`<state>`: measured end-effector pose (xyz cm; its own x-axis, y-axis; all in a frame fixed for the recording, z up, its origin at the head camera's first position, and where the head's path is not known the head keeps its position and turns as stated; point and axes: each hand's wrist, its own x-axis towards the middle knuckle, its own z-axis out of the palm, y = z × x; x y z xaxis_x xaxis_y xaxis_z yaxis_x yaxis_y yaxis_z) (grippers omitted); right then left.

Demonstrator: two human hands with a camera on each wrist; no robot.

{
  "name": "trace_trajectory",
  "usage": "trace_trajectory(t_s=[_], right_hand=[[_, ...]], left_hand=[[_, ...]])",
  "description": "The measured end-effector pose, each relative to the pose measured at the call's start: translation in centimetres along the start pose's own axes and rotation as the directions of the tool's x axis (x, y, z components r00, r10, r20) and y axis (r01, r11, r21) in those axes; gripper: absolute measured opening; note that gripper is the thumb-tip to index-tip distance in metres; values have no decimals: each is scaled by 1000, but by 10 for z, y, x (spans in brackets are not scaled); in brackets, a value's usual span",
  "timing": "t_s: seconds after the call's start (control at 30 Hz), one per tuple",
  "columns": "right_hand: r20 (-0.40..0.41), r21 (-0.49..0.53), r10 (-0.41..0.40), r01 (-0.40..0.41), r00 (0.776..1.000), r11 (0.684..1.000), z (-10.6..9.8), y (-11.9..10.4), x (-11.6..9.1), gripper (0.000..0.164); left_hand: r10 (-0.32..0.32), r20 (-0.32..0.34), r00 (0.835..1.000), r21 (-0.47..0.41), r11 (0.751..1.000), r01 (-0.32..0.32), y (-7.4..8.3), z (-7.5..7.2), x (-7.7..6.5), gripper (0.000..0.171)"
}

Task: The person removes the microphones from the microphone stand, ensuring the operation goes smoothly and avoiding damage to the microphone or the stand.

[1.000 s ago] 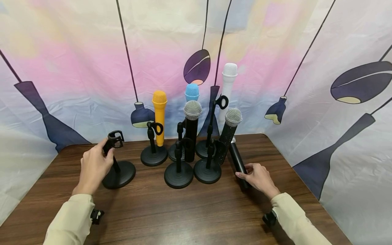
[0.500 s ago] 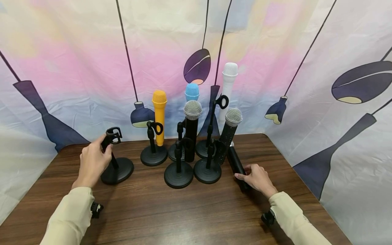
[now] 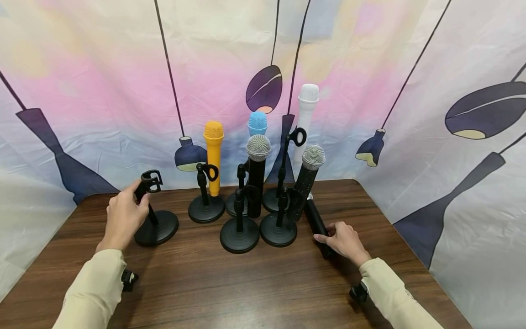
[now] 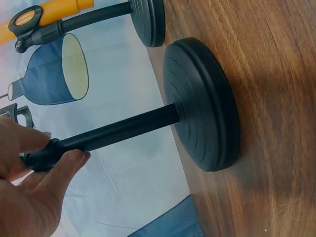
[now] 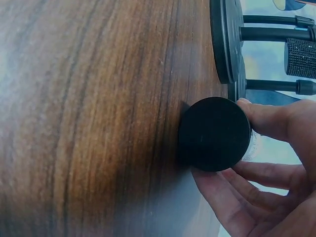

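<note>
My left hand (image 3: pixel 123 215) pinches a black desktop microphone stand (image 3: pixel 161 229) just below its clip, between thumb and fingers. In the left wrist view, the stand's round base (image 4: pixel 190 106) is at the tabletop, and its pole passes up into the fingertips. On the right, my right hand (image 3: pixel 346 243) grips a black microphone (image 3: pixel 315 219) near its lower end. This microphone lies slanted, its head pointing to the back and partly hidden behind a speckled black microphone (image 3: pixel 303 189). The right wrist view shows its flat round end (image 5: pixel 215 134) between thumb and fingers.
Between the hands stand several more black stands, including a front one (image 3: pixel 239 235) and a tall one (image 3: pixel 283 169). Yellow (image 3: pixel 214 157), blue (image 3: pixel 257 124), white (image 3: pixel 306 114) and silver-headed black (image 3: pixel 257 178) microphones rise among them. A patterned cloth (image 3: pixel 123 91) hangs behind the wooden table (image 3: pixel 246 292).
My left hand and the stand have shifted slightly left and toward the back. The black microphone in my right hand has moved a little left.
</note>
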<state>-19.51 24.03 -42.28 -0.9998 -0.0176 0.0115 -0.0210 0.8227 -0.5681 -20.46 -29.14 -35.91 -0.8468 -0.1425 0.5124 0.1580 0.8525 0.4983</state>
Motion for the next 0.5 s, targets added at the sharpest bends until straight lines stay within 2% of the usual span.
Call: trace_trajectory(t_s=[0.23, 0.4, 0.5], right_hand=[[18, -25, 18, -18, 1000, 1000, 0, -1, 1, 53], [23, -24, 32, -32, 999, 999, -1, -1, 0, 57], [28, -20, 29, -28, 999, 999, -3, 0, -1, 59]], left_hand=[[-17, 6, 1000, 8, 1000, 17, 0, -1, -2, 53], [-7, 39, 999, 28, 1000, 6, -1, -2, -7, 66], [-22, 62, 998, 38, 999, 20, 1, -3, -11, 75]])
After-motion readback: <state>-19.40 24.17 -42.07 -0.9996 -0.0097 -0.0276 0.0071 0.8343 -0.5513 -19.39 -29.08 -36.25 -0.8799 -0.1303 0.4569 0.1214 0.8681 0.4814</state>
